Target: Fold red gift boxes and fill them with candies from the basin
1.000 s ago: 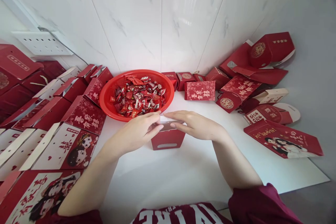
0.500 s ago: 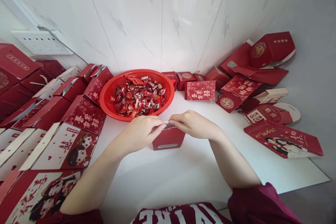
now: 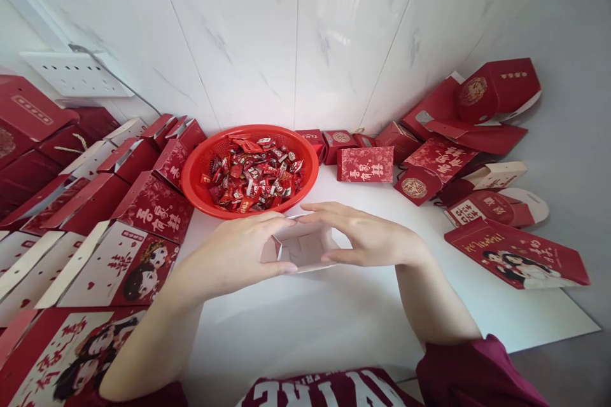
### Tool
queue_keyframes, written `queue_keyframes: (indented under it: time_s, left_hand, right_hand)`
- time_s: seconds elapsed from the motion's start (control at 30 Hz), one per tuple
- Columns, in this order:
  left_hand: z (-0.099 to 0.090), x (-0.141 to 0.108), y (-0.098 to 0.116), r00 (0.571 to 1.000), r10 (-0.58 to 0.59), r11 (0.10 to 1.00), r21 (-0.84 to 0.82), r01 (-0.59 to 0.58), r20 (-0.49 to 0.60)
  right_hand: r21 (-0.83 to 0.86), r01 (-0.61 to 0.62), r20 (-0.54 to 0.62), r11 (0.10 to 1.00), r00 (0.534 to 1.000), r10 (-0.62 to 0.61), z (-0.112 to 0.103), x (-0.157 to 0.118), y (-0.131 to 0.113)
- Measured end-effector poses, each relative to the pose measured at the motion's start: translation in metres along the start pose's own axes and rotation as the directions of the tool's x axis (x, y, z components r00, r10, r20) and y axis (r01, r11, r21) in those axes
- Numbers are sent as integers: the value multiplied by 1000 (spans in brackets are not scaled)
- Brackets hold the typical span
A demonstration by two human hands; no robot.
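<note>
A small box (image 3: 305, 250) stands on the white table with its top spread apart, and its pale inside shows nothing in it. My left hand (image 3: 233, 248) grips the box's left end, thumb at the near rim and fingers at the far rim. At the right end my right hand (image 3: 365, 235) holds it the same way, with the thumb near the front rim. Just behind the hands sits a red plastic basket (image 3: 191, 187) filled with small wrapped candies (image 3: 252, 172).
Rows of red and white boxes (image 3: 155, 210) line the left side. A red box (image 3: 365, 164) lies behind my right hand, and more boxes (image 3: 515, 254) are piled at the right. A tiled wall (image 3: 248, 32) rises behind.
The box's top edges, pinched together before, are now spread apart, showing the inside. Both hands have moved outward to its ends, with thumbs and fingers wider apart.
</note>
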State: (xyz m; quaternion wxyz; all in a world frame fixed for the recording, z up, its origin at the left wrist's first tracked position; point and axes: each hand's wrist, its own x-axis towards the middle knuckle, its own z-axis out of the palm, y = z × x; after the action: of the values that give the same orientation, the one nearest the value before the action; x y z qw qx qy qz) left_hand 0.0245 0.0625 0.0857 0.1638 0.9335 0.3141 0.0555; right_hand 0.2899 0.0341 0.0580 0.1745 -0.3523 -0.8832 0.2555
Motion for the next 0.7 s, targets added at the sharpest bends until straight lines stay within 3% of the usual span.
queue_keyframes:
  time_s: [0.27, 0.4, 0.53, 0.7]
  left_hand:
    - [8, -14, 9, 999, -14, 999, 43, 12, 33]
    - [10, -22, 7, 1000, 6, 998, 70, -8, 29]
    - [2, -25, -1, 998, -63, 990, 125, 63, -6]
    - [-16, -16, -16, 976, -218, 976, -26, 218, 3]
  right_hand:
    - [18, 35, 79, 999, 996, -36, 7, -3, -16]
    - [30, 79, 39, 996, 996, -81, 11, 2, -16]
    - [89, 174, -27, 981, 985, -172, 17, 23, -9]
    - [228, 160, 29, 961, 985, -171, 16, 60, -3]
